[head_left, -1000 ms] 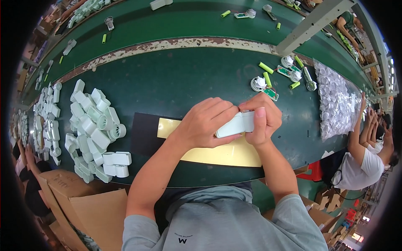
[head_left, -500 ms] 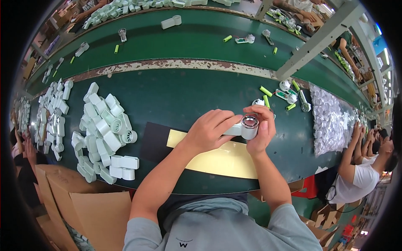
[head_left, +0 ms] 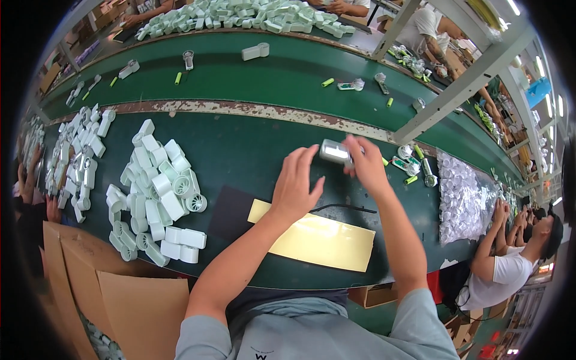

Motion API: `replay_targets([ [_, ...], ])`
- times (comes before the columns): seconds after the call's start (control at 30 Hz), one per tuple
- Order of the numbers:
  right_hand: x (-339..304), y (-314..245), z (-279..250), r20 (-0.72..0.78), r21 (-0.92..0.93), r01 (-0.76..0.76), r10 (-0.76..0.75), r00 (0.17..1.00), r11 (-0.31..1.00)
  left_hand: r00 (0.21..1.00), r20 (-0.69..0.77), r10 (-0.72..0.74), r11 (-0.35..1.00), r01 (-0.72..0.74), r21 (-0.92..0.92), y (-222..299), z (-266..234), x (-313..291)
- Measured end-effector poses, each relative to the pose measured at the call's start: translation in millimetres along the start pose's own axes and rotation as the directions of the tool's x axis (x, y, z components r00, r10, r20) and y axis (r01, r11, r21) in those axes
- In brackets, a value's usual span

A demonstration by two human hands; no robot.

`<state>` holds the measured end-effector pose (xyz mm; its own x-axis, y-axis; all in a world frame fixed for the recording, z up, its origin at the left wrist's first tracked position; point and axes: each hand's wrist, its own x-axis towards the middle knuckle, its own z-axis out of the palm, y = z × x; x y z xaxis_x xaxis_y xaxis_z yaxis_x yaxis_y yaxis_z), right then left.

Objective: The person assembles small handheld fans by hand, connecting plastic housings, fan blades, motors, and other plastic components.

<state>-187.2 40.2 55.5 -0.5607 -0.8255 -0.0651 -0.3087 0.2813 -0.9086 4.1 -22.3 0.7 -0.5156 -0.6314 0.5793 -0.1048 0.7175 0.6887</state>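
A pale, shiny-faced housing [head_left: 334,152] points leftward from the right hand [head_left: 364,161].

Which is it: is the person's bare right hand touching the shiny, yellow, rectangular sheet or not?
Apart. The head view shows dark green tabletop between the right hand and the sheet.

Downward fisheye view from the head

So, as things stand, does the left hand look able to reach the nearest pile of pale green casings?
Probably yes: the left hand is open and looks empty, and only a flat black sheet and bare green table seem to lie between it and the casings.
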Motion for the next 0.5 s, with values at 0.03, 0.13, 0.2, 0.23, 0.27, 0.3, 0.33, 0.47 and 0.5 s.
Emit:
replay_targets([
  [0.03, 25.4, -1.8, -4.9, 0.002, -0.014, -0.054, 0.054, 0.999, 0.998, 0.996, -0.008, -0.086, 0.996, 0.086, -0.032, -1.6, 0.2, -1.0],
  [0.13, 98.1, 27.8, -14.0, 0.005, 0.628, -0.104, 0.13, 0.992, 0.771, 1.0, -0.008, -0.003, 1.0, 0.003, -0.023, -2.8, 6.0, 5.6],
  [0.2, 110.8, 18.0, 3.1, 0.087, 0.475, -0.34, 0.342, 0.936, 0.811, 1.0, 0.007, -0.017, 0.999, 0.018, -0.033, -4.9, 7.4, 3.8],
  [0.23, 104.0, -1.1, 8.3, 0.279, 0.233, -0.414, 0.348, 0.895, 0.88, 0.999, 0.019, -0.046, 0.998, 0.046, -0.044, -6.0, 4.8, 0.9],
  [0.27, 110.4, -5.7, 21.3, 0.248, 0.12, -0.278, 0.243, 0.938, 0.953, 0.998, 0.021, -0.058, 0.997, 0.059, -0.048, -9.2, 1.4, -1.3],
  [0.3, 115.3, -10.0, 26.1, 0.217, 0.001, -0.132, 0.129, 0.968, 0.991, 0.998, 0.024, -0.063, 0.997, 0.064, -0.042, -8.5, 1.0, -0.3],
  [0.33, 127.3, -9.2, 28.0, 0.066, 0.09, 0.044, -0.05, 0.997, 0.995, 0.997, 0.032, -0.067, 0.997, 0.068, -0.04, -7.3, 0.3, 1.0],
  [0.47, 201.7, 8.2, 3.9, -0.376, -0.373, 0.359, -0.493, 0.785, 0.856, 0.999, -0.01, 0.04, 0.999, -0.04, 0.001, -11.1, 2.8, 2.2],
  [0.5, 218.3, 23.7, -7.7, -0.328, -0.518, 0.316, -0.525, 0.785, 0.795, 0.998, -0.001, 0.064, 0.998, -0.064, 0.003, -10.0, 3.5, 3.4],
])
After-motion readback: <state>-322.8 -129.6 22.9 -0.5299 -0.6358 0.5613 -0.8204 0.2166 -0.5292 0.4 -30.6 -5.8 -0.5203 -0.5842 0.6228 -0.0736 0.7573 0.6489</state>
